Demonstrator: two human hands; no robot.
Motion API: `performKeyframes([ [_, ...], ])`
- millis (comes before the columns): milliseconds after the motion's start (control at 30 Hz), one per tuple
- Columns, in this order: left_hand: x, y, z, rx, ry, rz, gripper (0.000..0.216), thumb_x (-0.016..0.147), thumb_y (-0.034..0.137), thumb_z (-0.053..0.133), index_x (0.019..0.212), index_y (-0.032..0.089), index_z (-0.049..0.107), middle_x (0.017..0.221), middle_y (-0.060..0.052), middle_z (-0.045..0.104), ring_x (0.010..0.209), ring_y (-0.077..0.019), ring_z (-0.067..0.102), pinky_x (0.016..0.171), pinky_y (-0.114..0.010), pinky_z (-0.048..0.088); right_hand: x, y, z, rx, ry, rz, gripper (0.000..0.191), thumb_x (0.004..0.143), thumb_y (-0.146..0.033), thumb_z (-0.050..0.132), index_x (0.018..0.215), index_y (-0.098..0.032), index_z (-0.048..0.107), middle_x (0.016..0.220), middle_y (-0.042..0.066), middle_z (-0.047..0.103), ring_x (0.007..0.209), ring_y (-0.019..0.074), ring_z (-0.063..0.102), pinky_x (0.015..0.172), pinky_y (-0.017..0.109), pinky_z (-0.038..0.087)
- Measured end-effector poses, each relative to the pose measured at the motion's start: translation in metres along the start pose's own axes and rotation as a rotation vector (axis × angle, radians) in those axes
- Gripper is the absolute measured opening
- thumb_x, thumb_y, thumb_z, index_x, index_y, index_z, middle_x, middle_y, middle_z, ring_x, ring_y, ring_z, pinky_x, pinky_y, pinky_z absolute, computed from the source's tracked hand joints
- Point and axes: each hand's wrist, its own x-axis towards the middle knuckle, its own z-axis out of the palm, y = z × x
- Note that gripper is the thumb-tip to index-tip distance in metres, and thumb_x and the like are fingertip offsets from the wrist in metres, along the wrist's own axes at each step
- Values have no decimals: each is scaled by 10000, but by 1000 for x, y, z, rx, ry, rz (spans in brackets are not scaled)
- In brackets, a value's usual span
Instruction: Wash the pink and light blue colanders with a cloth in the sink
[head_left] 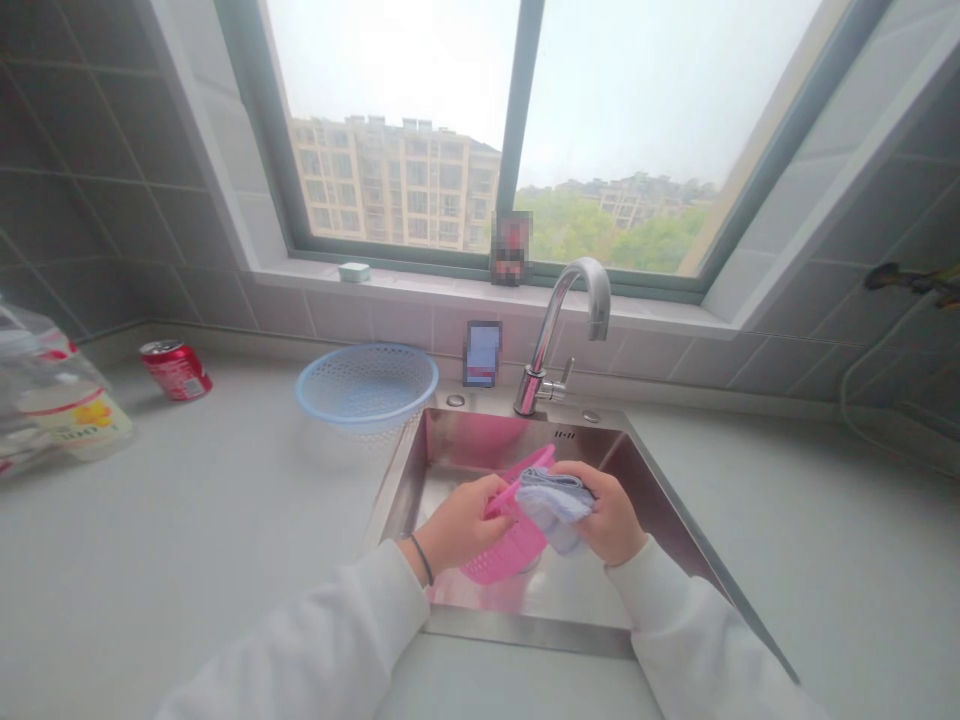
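A pink plastic basket (504, 556) with small holes is held tilted over the steel sink (577, 585). My left hand (465, 520) grips its rim on the left side, fingers closed round the edge. In my right hand (611, 510) is a folded, pale blue and white cloth (555, 500), bunched against the basket's right side. The cloth hides part of the basket's rim. Some fingers of both hands are hidden behind what they hold.
Behind the sink rises a chrome faucet (536, 360). A light blue basket (367, 400) stands on the counter to the left, with a red can (177, 370) and a clear plastic bag (45, 400) farther left. A green-white block (354, 272) lies on the windowsill.
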Motion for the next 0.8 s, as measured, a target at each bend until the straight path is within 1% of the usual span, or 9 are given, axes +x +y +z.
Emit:
performKeyframes([
  [167, 1, -1, 2, 13, -9, 23, 153, 793, 207, 603, 926, 152, 655, 877, -34, 696, 792, -186, 608, 709, -271, 430, -4, 2, 7, 13, -90, -48, 254, 735, -330, 739, 956, -206, 741, 903, 79, 777, 772, 245, 725, 708, 323, 575],
  [233, 2, -2, 3, -10, -6, 28, 157, 793, 209, 605, 931, 153, 654, 881, -33, 698, 800, -184, 608, 711, -267, 432, -2, 2, 7, 19, -84, -41, 253, 739, -342, 729, 954, -209, 744, 900, 74, 777, 782, 247, 725, 718, 326, 575],
  [300, 3, -2, 3, -49, 5, 21, 159, 788, 207, 600, 930, 155, 648, 889, -33, 696, 807, -182, 606, 706, -262, 432, 1, 3, 3, 33, -19, -6, 276, 743, -384, 719, 956, -209, 739, 900, 70, 776, 795, 254, 722, 735, 338, 578],
  [467, 1, 0, 0, -114, 7, -5, 165, 754, 203, 610, 910, 150, 625, 868, -35, 665, 782, -175, 576, 680, -258, 423, 10, 17, -17, 23, 216, 150, 343, 744, -485, 710, 939, -202, 702, 913, 73, 763, 828, 281, 705, 767, 384, 573],
  [600, -4, 2, -3, -162, -2, 19, 163, 767, 228, 622, 906, 143, 619, 851, -37, 645, 759, -164, 553, 654, -247, 410, 15, 33, -30, -52, 369, 281, 346, 758, -504, 680, 922, -200, 703, 887, 96, 745, 811, 294, 692, 720, 396, 556],
  [700, -7, 4, -5, -194, -14, 20, 172, 777, 249, 635, 908, 139, 619, 831, -31, 630, 740, -156, 541, 641, -240, 402, 18, 45, -37, -116, 452, 334, 305, 756, -496, 680, 891, -224, 709, 878, 97, 741, 798, 290, 686, 685, 391, 534],
  [800, -10, 5, -7, -215, -28, 13, 184, 778, 261, 639, 910, 133, 620, 799, -22, 612, 712, -146, 524, 627, -238, 396, 19, 54, -41, -163, 476, 348, 242, 765, -465, 678, 846, -240, 711, 873, 103, 745, 812, 294, 681, 688, 389, 512],
])
